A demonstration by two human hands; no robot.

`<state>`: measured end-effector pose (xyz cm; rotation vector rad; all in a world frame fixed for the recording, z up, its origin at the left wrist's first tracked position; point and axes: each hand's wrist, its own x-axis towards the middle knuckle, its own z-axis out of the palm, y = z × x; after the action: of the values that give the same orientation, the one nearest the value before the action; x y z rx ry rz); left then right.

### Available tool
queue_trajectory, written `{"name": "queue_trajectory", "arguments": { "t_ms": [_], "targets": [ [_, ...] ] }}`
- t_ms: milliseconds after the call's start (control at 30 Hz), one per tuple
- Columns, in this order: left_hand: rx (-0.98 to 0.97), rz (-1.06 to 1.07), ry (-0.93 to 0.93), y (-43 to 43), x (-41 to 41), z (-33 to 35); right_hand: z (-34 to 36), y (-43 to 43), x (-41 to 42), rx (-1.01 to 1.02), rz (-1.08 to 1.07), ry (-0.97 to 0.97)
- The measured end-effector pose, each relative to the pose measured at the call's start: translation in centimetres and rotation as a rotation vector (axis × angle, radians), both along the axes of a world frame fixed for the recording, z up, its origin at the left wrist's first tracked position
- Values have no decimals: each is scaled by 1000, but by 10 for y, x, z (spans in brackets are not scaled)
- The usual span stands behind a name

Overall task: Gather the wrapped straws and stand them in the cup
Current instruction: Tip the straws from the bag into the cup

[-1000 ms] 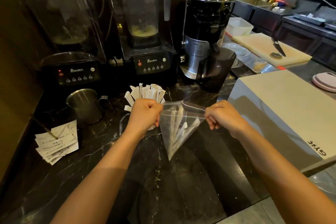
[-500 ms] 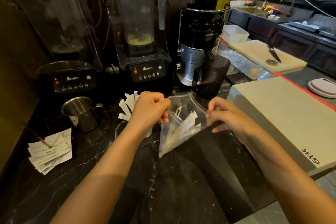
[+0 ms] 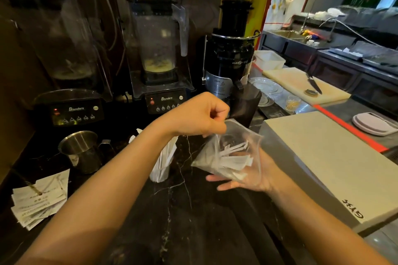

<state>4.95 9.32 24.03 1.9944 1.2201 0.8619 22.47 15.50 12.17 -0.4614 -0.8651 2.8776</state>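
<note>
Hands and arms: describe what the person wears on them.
Nothing shows on them. Both forearms are bare up to the frame's lower edge, with no sleeve in view. The left hand and right hand have no gloves, and no ring, watch or bracelet can be seen on fingers or wrists.

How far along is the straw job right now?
Partly done: one bunch of wrapped straws already stands in the clear cup. In hand: the left hand pinches the plastic bag, cradled by the right hand. Left: moving the bagged straws over.
</note>
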Motion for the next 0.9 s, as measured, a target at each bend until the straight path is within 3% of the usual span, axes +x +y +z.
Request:
{"name": "queue_trajectory", "arguments": {
  "t_ms": [100, 200, 267, 433, 500, 667, 900],
  "targets": [
    [-43, -99, 30, 0, -3, 4, -2, 4, -17, -105, -58, 116],
    [-64, -138, -6, -9, -12, 5, 3, 8, -30, -17, -197, 86],
    [-53, -55, -117, -14, -24, 0, 10, 10, -37, 96, -250, 70],
    [-63, 806, -605, -15, -64, -38, 32, 18, -60, 229, -345, -25],
    [-173, 922, -730, -18, -75, -53, 47, 18, -73, 281, -339, -49],
    [-515, 571, -939, -15, -88, -58, 74, 17, -118, 408, -258, -70],
    [-519, 478, -914, 6, -124, -34, 88, 26, -175, 606, -252, -160]
  ]
}}
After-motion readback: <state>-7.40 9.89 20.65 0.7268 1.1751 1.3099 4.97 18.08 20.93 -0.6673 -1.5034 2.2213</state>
